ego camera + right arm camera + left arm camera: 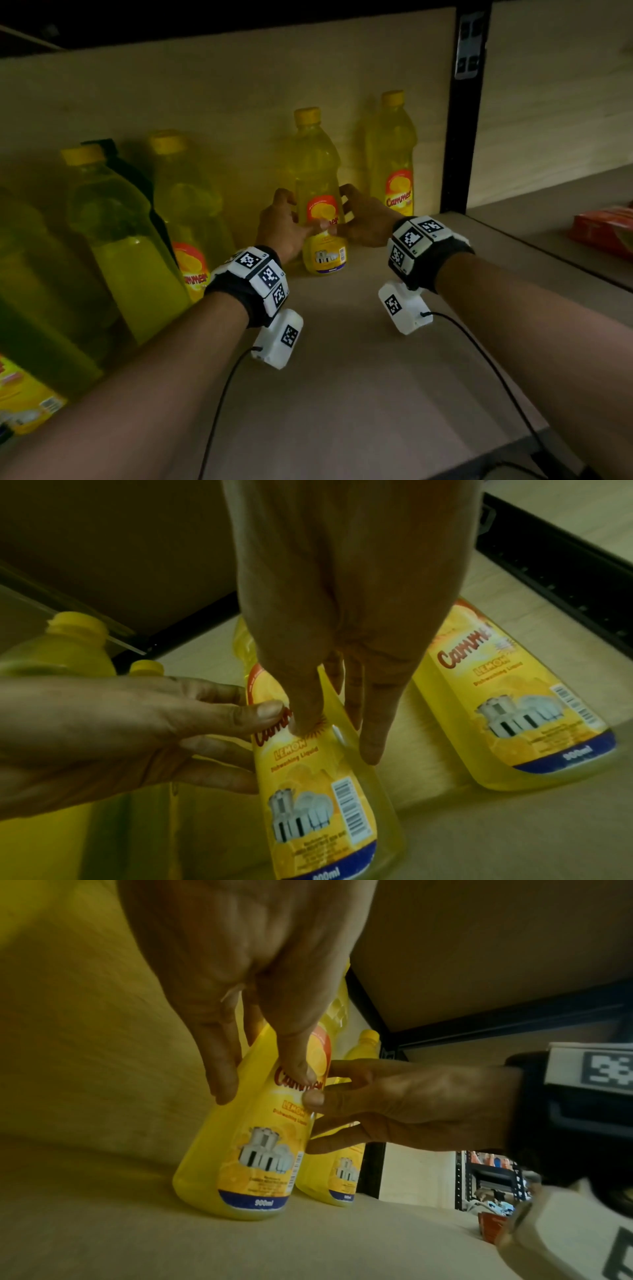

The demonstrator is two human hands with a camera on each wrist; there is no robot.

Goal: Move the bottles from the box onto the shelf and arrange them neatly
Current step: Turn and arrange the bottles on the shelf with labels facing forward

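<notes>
Standing on a beige shelf (359,342) near its back edge, six yellow bottles (dim light); both hands' fingers curl round one bottle (320,192): left hand (279,228), right hand (364,219). Red box (603,229) next bay.

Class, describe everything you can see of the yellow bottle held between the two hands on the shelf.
The held bottle is translucent yellow plastic with a yellow cap, filled with yellow liquid. Its label reads LEMON, Dishwashing Liquid, 900ml, with a dish drawing and a barcode. It stands about upright on the shelf board, near the back panel. The left hand and right hand grip its middle, thumbs on the label. Another bottle stands apart to its right.
</notes>
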